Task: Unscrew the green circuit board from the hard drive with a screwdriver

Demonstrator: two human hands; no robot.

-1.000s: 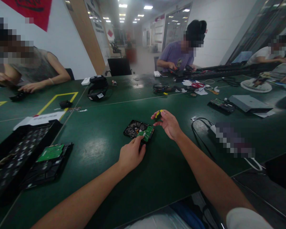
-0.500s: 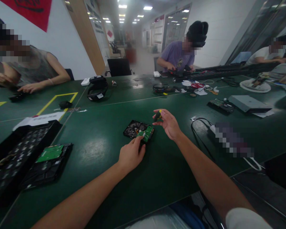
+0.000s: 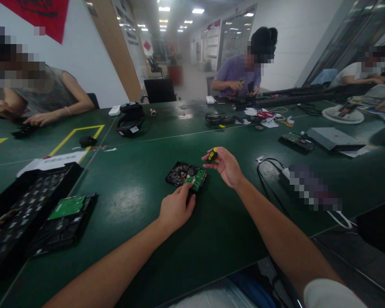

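Observation:
A black hard drive (image 3: 176, 174) lies on the green table in front of me, its green circuit board (image 3: 199, 179) facing up. My left hand (image 3: 177, 208) is closed on the drive's near edge, with fingertips on the board. Just above the drive's right side, my right hand (image 3: 226, 167) grips the yellow and black handle of a screwdriver (image 3: 213, 154). Its shaft is too faint to make out, so I cannot tell whether the tip touches the drive.
Left of me are a long black tray (image 3: 28, 205) and another hard drive (image 3: 67, 222). A blurred-out item with a cable (image 3: 269, 161) lies to the right. Farther right are a third drive (image 3: 297, 142) and a grey metal box (image 3: 335, 139). Co-workers sit across the table.
The screwdriver handle has turned in my right fingers, showing more yellow, and those fingers have shifted slightly left. My left hand and the hard drive stay put.

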